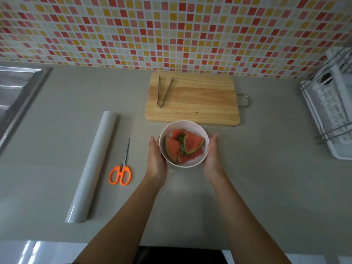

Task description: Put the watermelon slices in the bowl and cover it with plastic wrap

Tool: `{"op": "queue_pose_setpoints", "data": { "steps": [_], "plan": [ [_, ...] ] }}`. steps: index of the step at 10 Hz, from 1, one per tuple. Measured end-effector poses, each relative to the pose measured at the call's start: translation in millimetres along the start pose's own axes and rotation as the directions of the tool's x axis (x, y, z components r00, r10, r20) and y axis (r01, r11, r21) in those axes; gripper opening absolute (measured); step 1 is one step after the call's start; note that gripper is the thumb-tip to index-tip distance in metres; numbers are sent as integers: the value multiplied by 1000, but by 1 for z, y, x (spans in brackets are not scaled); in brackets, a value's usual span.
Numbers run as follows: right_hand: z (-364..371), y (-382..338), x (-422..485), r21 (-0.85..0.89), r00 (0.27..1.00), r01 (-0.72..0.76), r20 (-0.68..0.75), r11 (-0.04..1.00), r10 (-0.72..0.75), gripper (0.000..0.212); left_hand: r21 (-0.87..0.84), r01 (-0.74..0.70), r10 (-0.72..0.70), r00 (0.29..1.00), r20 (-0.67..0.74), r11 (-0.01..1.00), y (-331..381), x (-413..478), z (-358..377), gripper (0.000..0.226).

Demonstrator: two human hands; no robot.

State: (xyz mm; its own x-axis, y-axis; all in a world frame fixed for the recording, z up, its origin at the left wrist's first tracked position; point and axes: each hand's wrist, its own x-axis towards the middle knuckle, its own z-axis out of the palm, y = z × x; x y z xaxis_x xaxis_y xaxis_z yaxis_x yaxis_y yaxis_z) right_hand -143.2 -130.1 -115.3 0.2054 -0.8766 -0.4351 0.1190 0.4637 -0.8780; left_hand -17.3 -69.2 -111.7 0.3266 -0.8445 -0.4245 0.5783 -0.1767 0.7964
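A white bowl (198, 127) stands on the grey counter just in front of the cutting board and holds several red watermelon slices (191, 144) with green rind. My left hand (157, 159) lies against the bowl's left side with its fingers straight. On the other side my right hand (212, 153) flanks the bowl, its fingers also straight and at the wall. A long roll of plastic wrap (93, 164) lies on the counter to the left, apart from both hands.
Orange-handled scissors (121, 174) lie between the roll and the bowl. Behind the bowl is a wooden cutting board (200, 100) with metal tongs (162, 92) on it. A steel sink (15, 96) is at the far left and a white dish rack (331, 103) at the right.
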Motion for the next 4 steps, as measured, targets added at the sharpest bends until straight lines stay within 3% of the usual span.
{"op": "queue_pose_setpoints", "data": {
  "steps": [1,2,3,4],
  "plan": [
    [-3,1,5,37,999,-31,9,999,31,70,77,21,-21,1000,1,997,2,5,-1,70],
    [-5,-4,4,-99,998,-47,34,994,51,76,280,67,-47,996,-78,958,5,7,-3,76],
    [-16,-26,8,-378,1000,8,-16,926,-15,69,502,107,22,970,-244,858,28,12,-3,80],
    [-20,-59,7,-485,986,117,-50,866,-161,62,589,-34,191,960,-205,807,63,7,10,72]
  ]
}}
